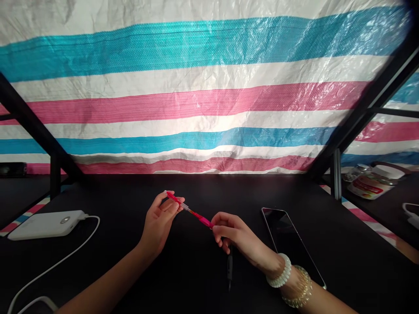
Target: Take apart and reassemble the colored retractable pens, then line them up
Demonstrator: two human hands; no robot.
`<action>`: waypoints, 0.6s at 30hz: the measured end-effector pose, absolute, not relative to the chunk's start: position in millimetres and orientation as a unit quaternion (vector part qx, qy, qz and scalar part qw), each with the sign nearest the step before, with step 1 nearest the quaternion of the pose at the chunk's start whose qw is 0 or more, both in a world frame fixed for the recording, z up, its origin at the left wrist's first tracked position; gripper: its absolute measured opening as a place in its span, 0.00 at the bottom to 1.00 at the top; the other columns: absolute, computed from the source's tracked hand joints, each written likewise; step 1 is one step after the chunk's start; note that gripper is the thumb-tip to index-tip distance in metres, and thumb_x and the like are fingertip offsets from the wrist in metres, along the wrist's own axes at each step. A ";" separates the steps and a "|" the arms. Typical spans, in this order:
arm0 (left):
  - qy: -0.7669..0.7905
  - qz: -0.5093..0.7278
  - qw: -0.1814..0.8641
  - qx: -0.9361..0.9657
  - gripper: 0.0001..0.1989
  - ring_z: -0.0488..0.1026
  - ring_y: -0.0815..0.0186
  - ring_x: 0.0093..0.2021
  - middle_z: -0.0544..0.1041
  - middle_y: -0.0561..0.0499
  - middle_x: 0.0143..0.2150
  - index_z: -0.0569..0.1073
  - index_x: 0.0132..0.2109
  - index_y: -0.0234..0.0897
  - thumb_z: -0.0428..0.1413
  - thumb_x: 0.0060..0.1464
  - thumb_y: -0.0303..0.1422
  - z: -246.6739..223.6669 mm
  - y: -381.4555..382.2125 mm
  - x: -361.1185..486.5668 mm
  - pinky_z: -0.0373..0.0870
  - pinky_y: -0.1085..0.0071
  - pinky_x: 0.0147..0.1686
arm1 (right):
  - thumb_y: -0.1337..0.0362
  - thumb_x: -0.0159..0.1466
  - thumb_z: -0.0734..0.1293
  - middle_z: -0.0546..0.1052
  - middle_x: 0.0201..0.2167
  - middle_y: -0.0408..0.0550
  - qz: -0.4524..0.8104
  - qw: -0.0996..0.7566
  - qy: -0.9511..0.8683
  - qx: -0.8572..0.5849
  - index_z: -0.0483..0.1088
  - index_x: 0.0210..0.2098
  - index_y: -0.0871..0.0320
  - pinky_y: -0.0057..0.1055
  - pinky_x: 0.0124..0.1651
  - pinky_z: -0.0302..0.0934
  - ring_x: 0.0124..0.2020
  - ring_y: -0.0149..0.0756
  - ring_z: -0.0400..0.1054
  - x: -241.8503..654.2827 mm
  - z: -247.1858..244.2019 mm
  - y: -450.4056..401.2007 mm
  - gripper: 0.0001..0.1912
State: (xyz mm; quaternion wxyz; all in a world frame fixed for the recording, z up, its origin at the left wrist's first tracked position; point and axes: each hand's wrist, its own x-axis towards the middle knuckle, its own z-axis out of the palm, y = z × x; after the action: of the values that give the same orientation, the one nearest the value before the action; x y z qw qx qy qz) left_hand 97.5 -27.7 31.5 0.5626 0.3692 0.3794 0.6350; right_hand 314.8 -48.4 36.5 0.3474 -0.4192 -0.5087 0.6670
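A pink pen [194, 213] with a clear middle section slants between my two hands above the black table. Its upper left end is pinched by the thumb and fingers of my left hand [159, 220]. The lower right end sits between the thumb and forefinger of my right hand [234, 231], whose other fingers are curled. Just under those curled fingers lies a black pen [229, 267], its upper part hidden by the hand. Two coiled bands [282, 272] circle my right wrist.
A smartphone [291, 240] lies beside my right forearm. On the left rests a white power bank [47, 224] with a white cable [78, 249]. A labelled jar [371, 185] stands far right. Black frame bars [355, 120] and a striped plastic sheet [196, 102] bound the black table [114, 279].
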 end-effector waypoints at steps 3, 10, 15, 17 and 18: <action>0.367 0.653 0.564 0.348 0.19 0.76 0.64 0.44 0.81 0.48 0.40 0.71 0.47 0.39 0.67 0.47 0.32 30.6 -25.0 96.9 0.68 0.64 0.53 | 0.64 0.57 0.68 0.69 0.21 0.40 0.675 0.351 -0.494 -0.420 0.67 0.31 0.61 0.21 0.19 0.55 0.21 0.26 0.62 314.9 36.8 -48.8 0.07; 0.345 0.655 0.610 0.283 0.12 0.76 0.69 0.41 0.81 0.50 0.39 0.73 0.41 0.38 0.65 0.48 0.28 29.1 -21.3 95.2 0.70 0.70 0.50 | 0.61 0.57 0.68 0.68 0.20 0.41 0.691 0.400 -0.448 -0.403 0.68 0.30 0.60 0.23 0.20 0.54 0.21 0.27 0.60 315.9 36.3 -47.9 0.08; 0.337 0.653 0.645 0.209 0.08 0.77 0.69 0.40 0.80 0.51 0.37 0.73 0.37 0.38 0.61 0.51 0.22 33.2 -20.7 96.0 0.74 0.72 0.46 | 0.61 0.57 0.69 0.67 0.20 0.41 0.703 0.427 -0.414 -0.391 0.68 0.29 0.59 0.24 0.21 0.53 0.21 0.28 0.60 318.0 30.3 -45.0 0.08; 0.330 0.647 0.661 0.186 0.07 0.77 0.69 0.40 0.79 0.50 0.37 0.73 0.36 0.37 0.59 0.53 0.20 35.2 -20.8 95.9 0.75 0.72 0.45 | 0.62 0.57 0.68 0.68 0.20 0.41 0.710 0.434 -0.403 -0.380 0.68 0.30 0.59 0.24 0.20 0.53 0.21 0.29 0.60 318.5 28.6 -44.3 0.07; 0.326 0.643 0.671 0.173 0.07 0.77 0.69 0.40 0.79 0.50 0.37 0.73 0.35 0.37 0.58 0.54 0.20 36.0 -20.8 95.7 0.75 0.72 0.45 | 0.63 0.57 0.68 0.68 0.20 0.41 0.716 0.436 -0.397 -0.374 0.68 0.30 0.59 0.24 0.20 0.53 0.21 0.29 0.60 318.5 28.3 -44.0 0.06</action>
State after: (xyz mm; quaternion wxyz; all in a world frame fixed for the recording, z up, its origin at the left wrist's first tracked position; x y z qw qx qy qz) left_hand 95.7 -20.8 36.0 0.6708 0.1733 0.3264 0.6430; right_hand 318.5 -44.0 28.3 0.4359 -0.3741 -0.3974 0.7156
